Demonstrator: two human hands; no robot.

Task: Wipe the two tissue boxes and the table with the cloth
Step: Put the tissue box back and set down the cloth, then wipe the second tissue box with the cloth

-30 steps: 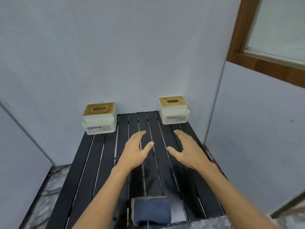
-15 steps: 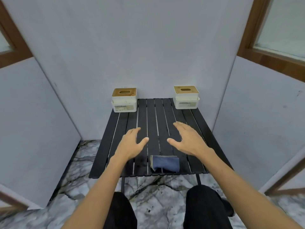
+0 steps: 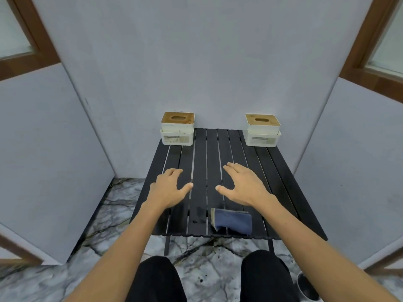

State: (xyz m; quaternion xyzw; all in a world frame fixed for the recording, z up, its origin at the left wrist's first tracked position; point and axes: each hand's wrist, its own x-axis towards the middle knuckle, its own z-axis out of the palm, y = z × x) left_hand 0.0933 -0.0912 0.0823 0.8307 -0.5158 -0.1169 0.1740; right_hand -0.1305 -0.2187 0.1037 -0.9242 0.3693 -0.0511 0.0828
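We have both hands out over the black slatted metal desk [image 3: 218,149] with nothing in either: our left hand [image 3: 169,188] and our right hand [image 3: 244,186] hover palm down, fingers spread and relaxed, so each grip is wide and empty. The folded dark-blue cloth with a pale edge [image 3: 232,221] lies near the front edge of the desk, just behind and below our right wrist, and it looks untouched, so we judge the wiping has not begun. The left white tissue box with a brown wooden lid [image 3: 177,129] and the right white tissue box with a matching brown lid [image 3: 262,130] stand at the two back corners, close against the grey wall. The main risk we see is the cloth: it sits so near the front edge that a careless drag of the wrist could sweep it onto the marble floor [image 3: 104,216]. The boxes look light, so a firm one-handed wipe could shove or tip them. We cannot tell whether our palms touch the slats, the small box labels are unreadable, and the dark marks beside the cloth could be stains or reflections.
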